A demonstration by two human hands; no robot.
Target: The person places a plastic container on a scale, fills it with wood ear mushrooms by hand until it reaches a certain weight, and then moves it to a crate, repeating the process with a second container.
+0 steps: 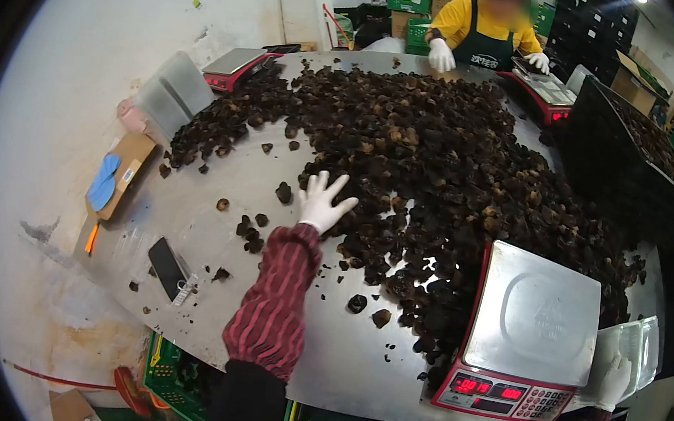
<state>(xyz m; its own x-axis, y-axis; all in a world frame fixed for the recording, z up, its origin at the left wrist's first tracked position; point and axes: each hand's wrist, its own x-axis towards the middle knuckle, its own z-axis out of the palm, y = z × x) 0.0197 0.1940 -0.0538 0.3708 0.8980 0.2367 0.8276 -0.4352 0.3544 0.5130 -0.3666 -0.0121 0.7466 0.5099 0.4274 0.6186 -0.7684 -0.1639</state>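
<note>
My left hand [324,202], in a white glove, reaches out with fingers spread at the near-left edge of a big heap of dark brown, mushroom-like pieces [419,137]. Nothing shows in its grasp. At the lower right, my right hand [615,381], also gloved, grips a clear plastic tray [636,350] beside a red-framed weighing scale [540,314]. The scale's steel plate is bare and its red digits are lit. Part of the right hand's grip is hard to make out. Several loose dark pieces lie on the steel table [207,271] around my left arm.
A phone [167,270] and a cardboard piece with a blue item [103,183] lie leftward. Clear containers [172,95] and another scale [235,67] stand at far left. Opposite, a gloved co-worker [487,29] is by a third scale [545,91]. Black crates [617,166] line the right.
</note>
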